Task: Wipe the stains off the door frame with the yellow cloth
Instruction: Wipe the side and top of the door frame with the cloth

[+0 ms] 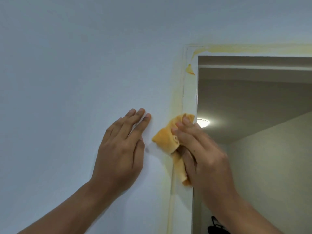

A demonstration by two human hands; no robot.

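Observation:
The white door frame (pixel 190 95) runs up the right of the view and turns along the top. An orange-yellow stain (pixel 190 69) sits near its upper left corner, and a pale yellow smear (pixel 236 49) runs along the top piece. My right hand (pixel 200 149) presses the crumpled yellow cloth (pixel 166 138) against the frame's vertical part, well below the stain. My left hand (pixel 121 149) lies flat on the wall just left of the cloth, fingers together, holding nothing.
The pale wall (pixel 76 73) fills the left and top. Through the doorway I see a lit ceiling lamp (pixel 203 123) and a sloping ceiling. A dark object (pixel 216 225) shows low in the opening. A faint yellowish tint edges the wall beside the frame.

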